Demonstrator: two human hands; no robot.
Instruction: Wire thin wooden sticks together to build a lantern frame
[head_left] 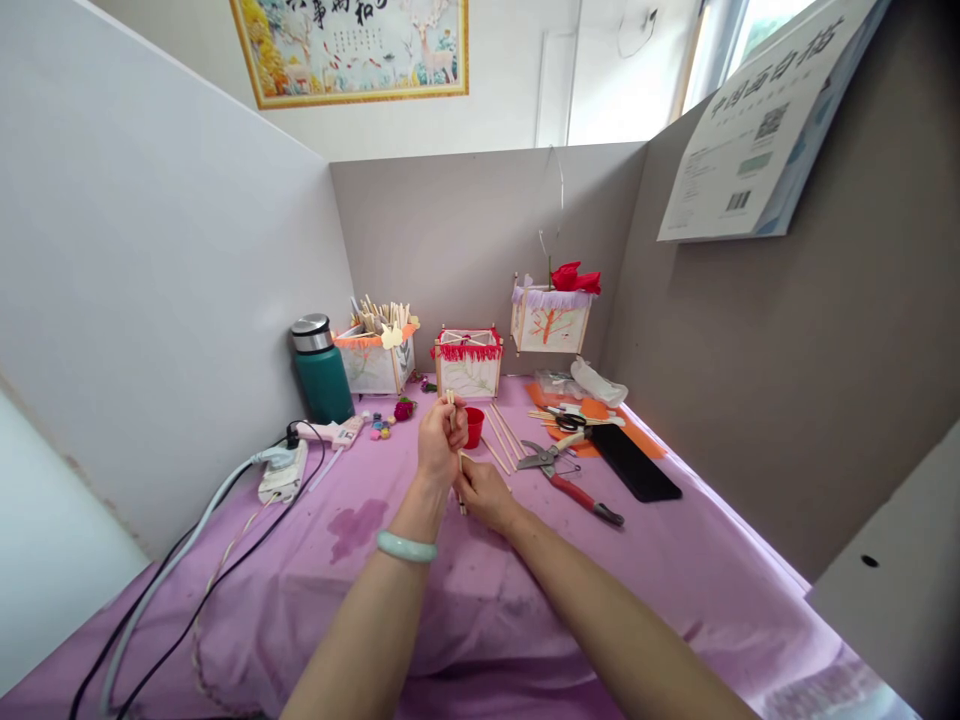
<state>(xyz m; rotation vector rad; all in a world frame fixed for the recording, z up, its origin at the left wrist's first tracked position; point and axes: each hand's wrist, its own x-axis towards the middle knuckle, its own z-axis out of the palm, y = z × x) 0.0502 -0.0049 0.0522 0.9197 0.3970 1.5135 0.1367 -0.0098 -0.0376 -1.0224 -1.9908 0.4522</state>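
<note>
My left hand (441, 438), with a pale green bangle (406, 547) on the wrist, is closed round thin wooden sticks (450, 397) whose tips poke out above the fingers. Just below and to its right, my right hand (486, 492) is closed on wooden sticks too, with stick ends (462, 507) showing beneath it. How many sticks there are, and how they join, is hidden by my fingers. A small red cup (474, 427) stands right behind my hands. Several loose sticks (504, 437) lie beside it on the purple tablecloth (315, 620).
To the right lie red-handled pruning shears (577, 495), black scissors (566, 420) and a black phone (636, 462). Paper lanterns (469, 372) stand or hang at the back. On the left are a green bottle (322, 380), a glue gun (330, 432) and a power strip (283, 475) with cables.
</note>
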